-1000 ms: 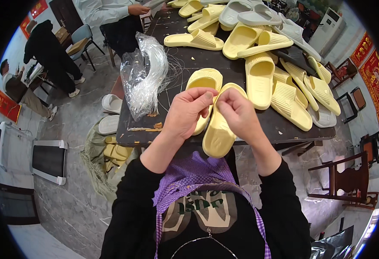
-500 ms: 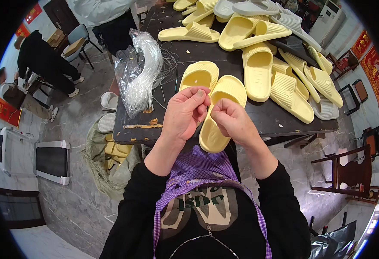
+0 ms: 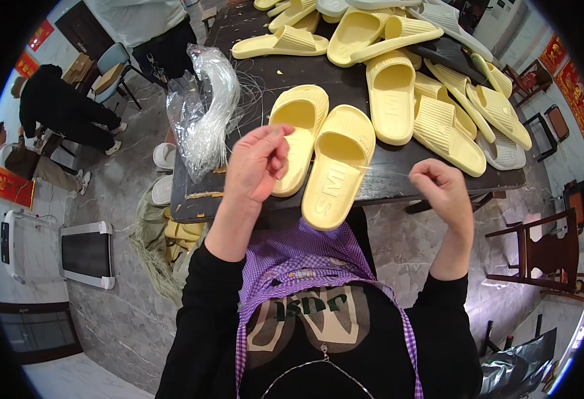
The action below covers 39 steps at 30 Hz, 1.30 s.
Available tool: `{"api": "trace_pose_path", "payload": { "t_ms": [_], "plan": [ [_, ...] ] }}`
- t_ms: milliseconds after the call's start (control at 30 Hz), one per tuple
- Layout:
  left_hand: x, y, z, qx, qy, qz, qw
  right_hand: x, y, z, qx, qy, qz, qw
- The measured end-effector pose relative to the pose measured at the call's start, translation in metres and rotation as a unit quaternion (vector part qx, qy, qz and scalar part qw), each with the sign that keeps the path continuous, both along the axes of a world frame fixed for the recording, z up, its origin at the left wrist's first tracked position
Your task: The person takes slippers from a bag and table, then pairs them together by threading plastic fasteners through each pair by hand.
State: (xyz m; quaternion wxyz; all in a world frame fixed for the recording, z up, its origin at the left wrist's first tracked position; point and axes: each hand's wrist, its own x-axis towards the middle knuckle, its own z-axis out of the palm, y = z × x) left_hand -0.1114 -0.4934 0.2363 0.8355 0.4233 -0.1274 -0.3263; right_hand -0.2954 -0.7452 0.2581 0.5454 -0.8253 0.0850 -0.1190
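Observation:
A pair of yellow slide slippers lies at the near edge of the dark table, toes away from me. My left hand point(image 3: 259, 159) is closed in a pinch over the left slipper point(image 3: 300, 106); what its fingers hold, if anything, is too small to make out. Out to the right, past the right slipper point(image 3: 337, 176), my right hand point(image 3: 443, 189) pinches a thin clear strand point(image 3: 392, 173), which runs faintly back toward that slipper's strap. A bundle of similar clear strands point(image 3: 215, 123) rests in a torn plastic bag on the left of the table.
More yellow slippers point(image 3: 390, 100), with some grey and black ones, pile up across the back and right of the table point(image 3: 265, 73). A sack of yellow slippers point(image 3: 182, 236) stands on the floor at left. Wooden chairs point(image 3: 545, 249) are at right; other people stand beyond the table's left.
My hands were close together above the slippers. Now my right hand has swung out to the right with the strand, and my left has shifted left, baring the right slipper's footbed.

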Motion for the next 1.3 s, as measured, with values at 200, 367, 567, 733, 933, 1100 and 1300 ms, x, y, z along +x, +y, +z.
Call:
{"api": "trace_pose_path", "payload": {
  "t_ms": [200, 367, 567, 733, 933, 1100, 1300],
  "plan": [
    [0.021, 0.013, 0.036, -0.073, 0.013, 0.266, 0.961, 0.0, -0.002, 0.017, -0.097, -0.007, 0.298, 0.95],
    [0.006, 0.031, 0.086, -0.068, -0.182, 0.053, 0.98, 0.041, 0.028, 0.03, -0.169, -0.082, 0.166, 0.968],
    [-0.032, -0.02, 0.08, 0.185, -0.307, -0.177, 0.917, 0.077, 0.076, 0.029, 0.189, -0.223, 0.111, 0.95],
    [-0.016, -0.02, 0.047, 0.322, -0.253, -0.159, 0.898, 0.079, 0.06, 0.0, 0.145, -0.171, 0.013, 0.974],
    [-0.016, -0.022, 0.0, 0.365, -0.555, 0.124, 0.737, 0.093, 0.017, -0.027, 0.026, -0.107, -0.029, 0.993],
    [-0.044, -0.032, -0.012, 0.44, -0.685, 0.2, 0.545, 0.124, -0.014, -0.03, -0.141, -0.079, -0.061, 0.985],
    [-0.054, -0.038, -0.009, 0.481, -0.712, 0.147, 0.49, 0.142, -0.02, -0.032, -0.229, -0.062, 0.009, 0.971]
  ]
}}
